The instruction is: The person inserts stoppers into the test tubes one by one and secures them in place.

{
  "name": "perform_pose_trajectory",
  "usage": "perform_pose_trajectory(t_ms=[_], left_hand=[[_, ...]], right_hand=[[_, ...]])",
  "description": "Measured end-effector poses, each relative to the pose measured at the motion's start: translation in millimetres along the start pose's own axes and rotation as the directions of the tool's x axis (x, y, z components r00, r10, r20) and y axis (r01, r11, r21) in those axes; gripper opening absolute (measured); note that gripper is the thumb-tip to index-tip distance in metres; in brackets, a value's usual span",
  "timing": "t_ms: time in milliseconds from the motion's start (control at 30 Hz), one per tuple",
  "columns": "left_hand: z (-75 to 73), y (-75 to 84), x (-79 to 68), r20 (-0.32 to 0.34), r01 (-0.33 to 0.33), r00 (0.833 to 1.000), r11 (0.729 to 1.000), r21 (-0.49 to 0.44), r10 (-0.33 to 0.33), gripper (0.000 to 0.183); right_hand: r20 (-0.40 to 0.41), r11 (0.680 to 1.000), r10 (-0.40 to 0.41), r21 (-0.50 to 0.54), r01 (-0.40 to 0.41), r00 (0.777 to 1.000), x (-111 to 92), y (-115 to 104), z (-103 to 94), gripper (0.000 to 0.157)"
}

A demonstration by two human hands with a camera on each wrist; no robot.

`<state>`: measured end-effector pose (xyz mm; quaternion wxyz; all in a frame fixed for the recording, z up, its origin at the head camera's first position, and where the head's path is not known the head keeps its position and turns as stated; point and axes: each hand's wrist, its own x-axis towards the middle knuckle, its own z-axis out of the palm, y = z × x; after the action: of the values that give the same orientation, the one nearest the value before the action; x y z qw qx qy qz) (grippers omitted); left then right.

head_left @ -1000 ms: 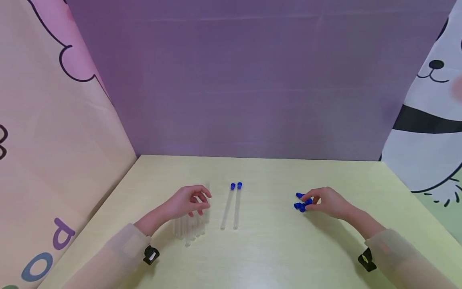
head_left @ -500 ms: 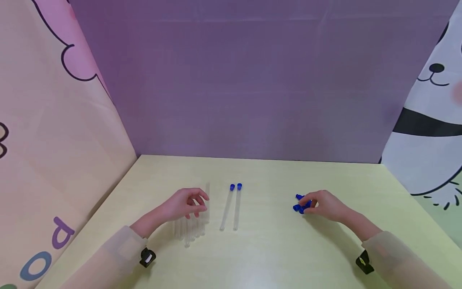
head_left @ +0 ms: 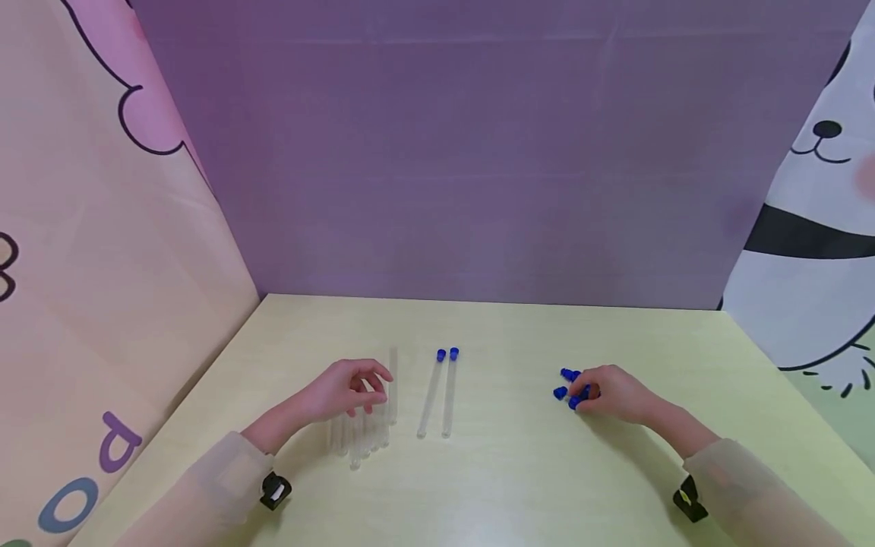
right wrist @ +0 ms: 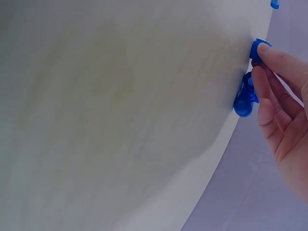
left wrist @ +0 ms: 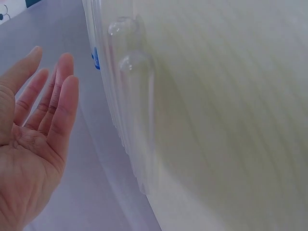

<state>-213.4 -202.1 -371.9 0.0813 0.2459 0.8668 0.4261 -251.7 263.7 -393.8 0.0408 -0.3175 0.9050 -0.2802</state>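
My left hand [head_left: 355, 386] hovers with bent, relaxed fingers over a row of clear test tubes [head_left: 355, 444] lying on the table, partly hidden beneath it. In the left wrist view its palm [left wrist: 29, 159] holds nothing, and rounded tube ends [left wrist: 137, 65] lie to its right. My right hand [head_left: 615, 391] is low at a small cluster of blue caps [head_left: 569, 374]. Its thumb and index finger pinch one blue cap [right wrist: 256, 49] close to the tabletop, while other caps [right wrist: 244, 103] sit right beside the fingers.
Between the hands lie two tubes with blue caps on, a left capped tube [head_left: 430, 399] and a right capped tube [head_left: 449, 399]. The pale table [head_left: 506, 486] ends at a purple backdrop [head_left: 478, 167], with printed panels on both sides.
My right hand has shifted slightly down, its fingers closing in among the caps, which have moved a little apart. My left hand has drifted slightly left and down, still holding nothing.
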Motion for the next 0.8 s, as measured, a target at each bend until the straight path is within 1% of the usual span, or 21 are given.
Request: perform_pose_trajectory(t_ms=[267, 433, 633, 800], left_hand=[[0.8, -0.7, 1.6, 0.003, -0.008, 1.000, 1.000, 0.023, 0.008, 0.029], [0.1, -2.3, 2.4, 0.000, -0.019, 1.000, 0.999, 0.038, 0.019, 0.029], [-1.7, -2.7, 1.0, -0.004, -0.013, 1.000, 0.999, 0.050, 0.013, 0.028], [-2.9, -4.0, 1.8, -0.009, -0.021, 1.000, 0.997, 0.068, 0.022, 0.027]], right_hand=[[-0.006, 1.000, 0.011, 0.003, -0.011, 1.000, -4.1, -5.1, -3.4, 0.011], [-0.032, 1.000, 0.014, -0.007, -0.014, 0.999, -6.2, -6.5, -6.7, 0.012], [-0.059, 0.999, -0.023, 0.040, 0.025, 0.998, -10.7, -7.9, -10.1, 0.014], [-0.082, 0.998, -0.058, 0.030, 0.060, 0.995, -13.5, -11.5, -13.2, 0.013]])
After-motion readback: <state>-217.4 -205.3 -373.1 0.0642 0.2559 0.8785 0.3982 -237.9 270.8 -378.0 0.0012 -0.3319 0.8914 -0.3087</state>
